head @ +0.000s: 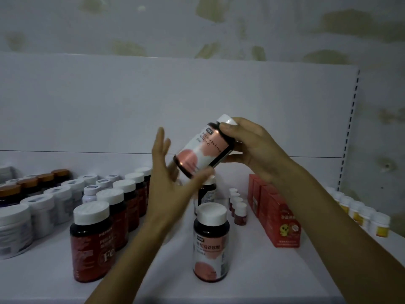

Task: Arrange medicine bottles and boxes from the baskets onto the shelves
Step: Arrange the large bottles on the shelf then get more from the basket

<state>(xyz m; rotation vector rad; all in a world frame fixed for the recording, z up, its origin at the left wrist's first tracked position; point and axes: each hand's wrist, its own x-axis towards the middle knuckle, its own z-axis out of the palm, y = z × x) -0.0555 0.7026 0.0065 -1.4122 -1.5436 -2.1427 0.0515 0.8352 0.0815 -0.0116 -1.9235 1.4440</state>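
Observation:
My right hand [252, 148] grips a dark bottle [202, 149] with a pink-and-white label and a white cap, tilted in the air above the white shelf [252, 270]. My left hand [169, 178] is open just left of and below the bottle, fingers spread, thumb near its base. A matching bottle [211, 242] stands upright on the shelf in front, and another [206, 194] stands behind it, partly hidden by my left hand.
A row of dark bottles with red labels [92, 242] runs back on the left, with white jars [13, 229] and orange-capped bottles [46, 178] beyond. Small vials [238, 207], red boxes [278, 218] and yellow-labelled bottles [368, 218] stand to the right.

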